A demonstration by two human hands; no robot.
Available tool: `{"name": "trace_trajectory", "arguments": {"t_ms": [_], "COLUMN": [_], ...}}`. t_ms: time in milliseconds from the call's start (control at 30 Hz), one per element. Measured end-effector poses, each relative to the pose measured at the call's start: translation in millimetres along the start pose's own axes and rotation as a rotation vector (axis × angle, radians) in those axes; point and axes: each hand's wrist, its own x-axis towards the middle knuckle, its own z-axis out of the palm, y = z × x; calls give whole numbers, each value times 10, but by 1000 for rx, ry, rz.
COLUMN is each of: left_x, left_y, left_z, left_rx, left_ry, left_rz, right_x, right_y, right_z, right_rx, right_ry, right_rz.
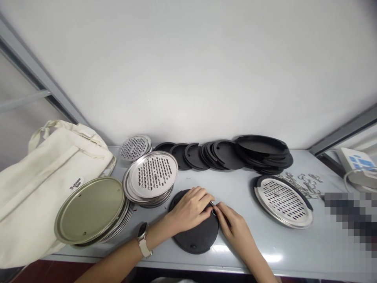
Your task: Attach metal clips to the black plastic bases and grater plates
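A black round disc [196, 237] with a raised rim and small holes lies on the table in front of me. My left hand [191, 206] rests over its upper part, with thumb and forefinger closed at a small metal ring clip [215, 212] by the disc's right edge. From the other side my right hand [231, 222] pinches the same clip between thumb and forefinger. Part of the clip is hidden by my fingertips, so how it sits in the disc's hole cannot be made out. A watch [143, 237] is on my left wrist.
Stacked grater plates [154, 175] and olive-green round plates [91, 210] stand left, beside a cream cloth bag [35, 188]. Black discs [229, 154] line the wall. On the right are an assembled grater stack [284, 200], loose metal clips [308, 182] and a white device [357, 163].
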Motion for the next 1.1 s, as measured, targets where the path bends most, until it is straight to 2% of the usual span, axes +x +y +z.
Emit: {"name": "trace_trajectory", "arguments": {"t_ms": [400, 700, 1100], "left_x": [-5, -2, -17], "left_y": [-12, -5, -6], "left_z": [14, -5, -7], "left_rx": [-18, -5, -161], "left_ry": [10, -25, -57], "left_rz": [-33, -24, -3], "right_x": [21, 18, -23], "right_y": [-61, -63, -55], "right_z": [-38, -39, -29], "right_rx": [-12, 41, 32], "right_ry": [-6, -21, 5], "right_rz": [-21, -33, -99]}}
